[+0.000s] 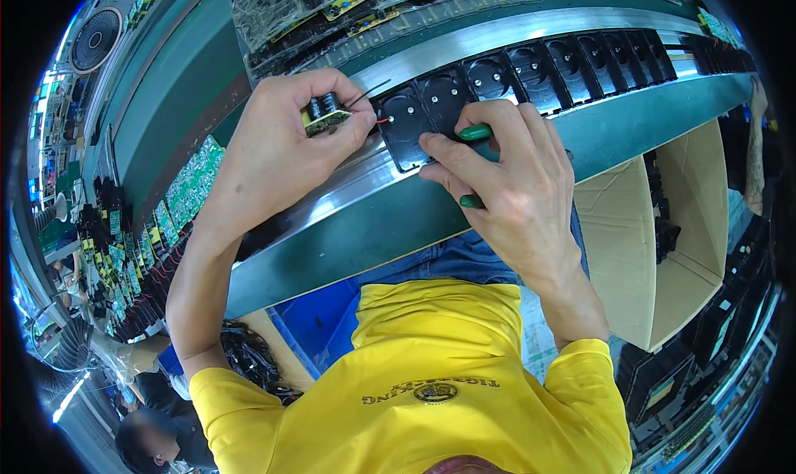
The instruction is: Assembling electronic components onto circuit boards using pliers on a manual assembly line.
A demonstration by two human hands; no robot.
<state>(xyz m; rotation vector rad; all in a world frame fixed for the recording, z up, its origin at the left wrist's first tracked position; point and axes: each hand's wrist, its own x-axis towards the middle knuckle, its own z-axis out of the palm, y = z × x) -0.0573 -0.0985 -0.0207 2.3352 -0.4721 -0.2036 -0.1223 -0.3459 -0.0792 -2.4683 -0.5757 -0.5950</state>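
Observation:
My left hand (290, 147) pinches a small circuit board (326, 114) with dark cylindrical parts on it. A red wire and a dark wire stick out from the board toward the nearest black plastic housing (404, 130). That housing lies at the near left end of a row on a metal rail. My right hand (518, 171) is closed around a tool with green handles (475, 132); its working end is hidden, so I cannot tell its kind. The right thumb and forefinger reach to the right edge of this housing.
More black housings (568, 64) run along the metal rail (319, 210) to the right. Bagged circuit boards (307, 14) lie beyond it. At right stands an open cardboard box (618, 250); a blue bin (319, 325) sits below the bench. Boards pile up at left; other people are nearby.

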